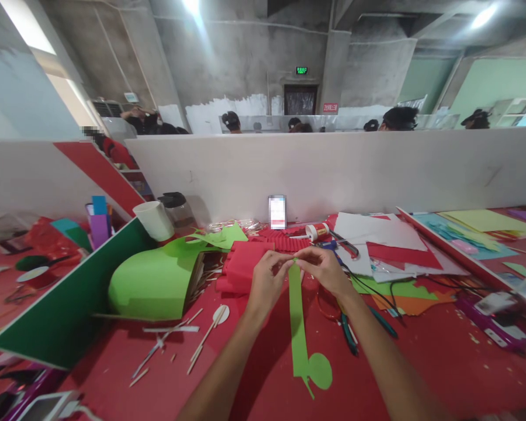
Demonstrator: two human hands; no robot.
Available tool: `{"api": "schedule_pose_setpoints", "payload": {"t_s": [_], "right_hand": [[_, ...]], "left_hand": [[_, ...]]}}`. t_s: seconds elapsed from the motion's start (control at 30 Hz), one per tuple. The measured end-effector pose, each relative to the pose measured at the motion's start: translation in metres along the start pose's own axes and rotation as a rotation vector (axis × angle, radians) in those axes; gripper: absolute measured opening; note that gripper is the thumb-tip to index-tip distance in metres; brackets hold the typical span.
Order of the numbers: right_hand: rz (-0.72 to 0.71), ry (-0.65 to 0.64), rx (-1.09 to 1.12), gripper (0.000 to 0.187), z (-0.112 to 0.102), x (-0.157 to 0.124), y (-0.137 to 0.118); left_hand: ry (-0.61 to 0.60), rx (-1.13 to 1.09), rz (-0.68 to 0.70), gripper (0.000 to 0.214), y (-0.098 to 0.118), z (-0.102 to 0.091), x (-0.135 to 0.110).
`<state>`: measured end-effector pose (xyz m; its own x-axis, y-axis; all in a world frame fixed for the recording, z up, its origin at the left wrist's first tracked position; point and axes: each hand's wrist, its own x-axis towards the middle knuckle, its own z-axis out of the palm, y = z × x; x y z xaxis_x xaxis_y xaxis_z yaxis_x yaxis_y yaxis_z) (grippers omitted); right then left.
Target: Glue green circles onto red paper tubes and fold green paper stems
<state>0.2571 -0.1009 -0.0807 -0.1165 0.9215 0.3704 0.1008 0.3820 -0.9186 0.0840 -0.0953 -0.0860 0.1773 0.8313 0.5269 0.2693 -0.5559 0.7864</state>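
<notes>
A long green paper strip point(297, 321) hangs down towards me over the red tabletop. Its far end is pinched between the fingertips of my left hand point(269, 272) and my right hand point(322, 268), which meet there. Beside the strip's near end lies a round green paper piece point(320, 371); whether the two are joined I cannot tell. Just left of my left hand are red paper rolls point(245, 266). Green-handled pliers point(349, 334) lie close under my right forearm, partly hidden by it.
A curved green sheet point(151, 283) and a white cup point(154, 220) stand on the left by a green divider point(74, 304). Thin sticks point(207, 340) lie in front. A phone point(277, 211) leans on the white partition point(228, 169). White paper sheets point(377, 234) and cables fill the right.
</notes>
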Motion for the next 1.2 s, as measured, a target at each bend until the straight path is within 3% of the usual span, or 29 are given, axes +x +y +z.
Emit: {"api": "schedule_pose_setpoints", "payload": {"t_s": [0.33, 0.7, 1.2], "right_hand": [[-0.151, 0.065, -0.213, 0.013, 0.0041, -0.001, -0.0048], [-0.125, 0.055, -0.221, 0.013, 0.005, -0.0028, -0.0058], [-0.136, 0.001, -0.21, 0.011, 0.01, -0.0051, -0.0096]], "left_hand": [[-0.006, -0.004, -0.01, 0.02, -0.0002, -0.0005, 0.0012], [-0.007, -0.071, -0.077, 0.021, -0.0002, 0.0007, 0.0002], [0.027, -0.092, -0.054, 0.013, 0.0042, -0.0021, -0.0004]]}}
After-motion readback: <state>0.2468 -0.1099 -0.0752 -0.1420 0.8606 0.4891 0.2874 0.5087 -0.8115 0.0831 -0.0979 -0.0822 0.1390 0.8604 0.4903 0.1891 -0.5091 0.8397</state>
